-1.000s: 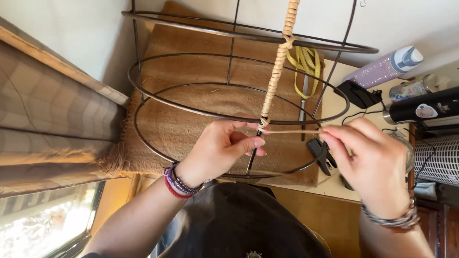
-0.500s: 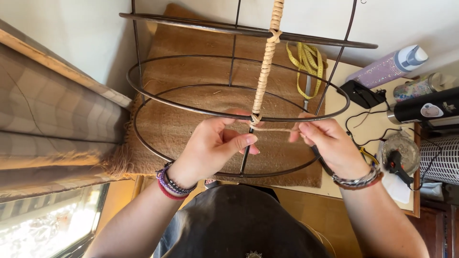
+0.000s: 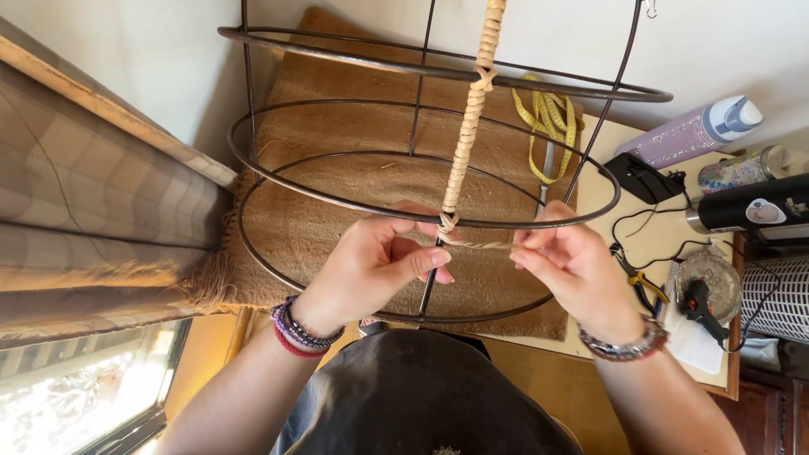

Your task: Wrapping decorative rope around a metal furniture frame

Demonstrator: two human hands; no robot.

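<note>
Over a burlap mat (image 3: 337, 194), both hands' fingers pinch: left hand (image 3: 379, 265) on the wire frame (image 3: 421, 211), right hand (image 3: 569, 265) on the cord (image 3: 476, 244).

The wire frame (image 3: 421, 168) stands on the mat (image 3: 337, 109), which lies on the bench (image 3: 649, 244). Right of the frame lie the tape measure (image 3: 552, 118), bottle (image 3: 691, 135) and pliers (image 3: 645, 286); the curtain (image 3: 93, 219) hangs left.
</note>
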